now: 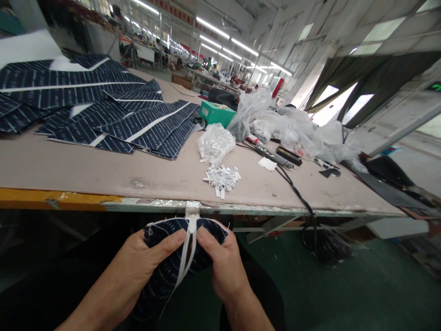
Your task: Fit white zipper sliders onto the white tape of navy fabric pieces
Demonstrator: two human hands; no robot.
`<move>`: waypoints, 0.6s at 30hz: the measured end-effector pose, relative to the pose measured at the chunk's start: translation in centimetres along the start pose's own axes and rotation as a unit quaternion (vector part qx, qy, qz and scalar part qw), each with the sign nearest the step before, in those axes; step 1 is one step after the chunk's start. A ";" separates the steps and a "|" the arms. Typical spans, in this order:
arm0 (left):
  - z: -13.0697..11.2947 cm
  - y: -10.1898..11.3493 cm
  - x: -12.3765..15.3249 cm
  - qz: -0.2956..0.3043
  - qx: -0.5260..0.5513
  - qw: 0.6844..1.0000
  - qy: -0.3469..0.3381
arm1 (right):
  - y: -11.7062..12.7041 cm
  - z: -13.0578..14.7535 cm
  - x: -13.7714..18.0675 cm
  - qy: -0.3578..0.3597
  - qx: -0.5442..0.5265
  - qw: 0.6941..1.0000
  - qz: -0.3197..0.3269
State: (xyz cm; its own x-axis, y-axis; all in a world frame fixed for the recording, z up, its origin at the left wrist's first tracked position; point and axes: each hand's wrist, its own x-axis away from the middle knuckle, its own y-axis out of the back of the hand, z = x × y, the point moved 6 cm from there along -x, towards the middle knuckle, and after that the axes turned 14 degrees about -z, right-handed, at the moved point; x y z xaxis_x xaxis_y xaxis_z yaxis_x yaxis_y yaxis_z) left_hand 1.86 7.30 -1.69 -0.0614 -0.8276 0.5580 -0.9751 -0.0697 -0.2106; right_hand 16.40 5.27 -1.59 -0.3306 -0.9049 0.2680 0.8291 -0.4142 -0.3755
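Low at the table's front edge, my left hand (151,257) pinches a navy patterned fabric piece (172,225) between thumb and fingers. My right hand (222,259) grips the same piece on its other side. Two white zipper tapes (186,257) run down the fabric between my thumbs and part below. Their top ends meet at a small white zipper slider (192,225) by a white holder (192,209) fixed to the table edge. Both sets of fingertips are partly hidden behind the fabric. A heap of small white zipper sliders (222,178) lies just beyond.
Stacks of navy fabric pieces with white zippers (151,122) cover the table's left side. Behind the heap are a plastic bag of white sliders (215,142) and a green box (217,113). A grey handheld tool (272,154), black cable (292,184) and clear plastic bags (296,126) lie right.
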 end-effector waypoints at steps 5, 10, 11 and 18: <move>2.5 2.4 1.1 -0.012 -0.049 0.999 0.022 | 1.8 0.1 1.3 0.012 0.074 0.995 0.070; 3.8 2.2 1.6 0.000 -0.006 1.000 0.020 | 2.6 0.2 2.7 0.045 0.131 0.990 0.005; 3.7 1.9 1.5 0.005 0.005 1.000 0.026 | 2.5 0.5 2.7 0.059 0.144 0.988 -0.011; -4.8 -0.4 -0.1 -0.077 -0.075 0.975 -0.195 | -0.7 6.0 -1.7 0.171 0.227 0.957 -0.056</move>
State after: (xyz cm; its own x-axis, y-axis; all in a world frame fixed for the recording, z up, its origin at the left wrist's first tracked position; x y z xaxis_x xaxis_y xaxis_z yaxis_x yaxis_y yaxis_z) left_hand 1.25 10.09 2.14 0.1456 -0.9648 0.2191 -0.9883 -0.1521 -0.0131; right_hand 19.04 7.67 3.51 -0.4936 -0.8682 -0.0512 0.8641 -0.4963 0.0836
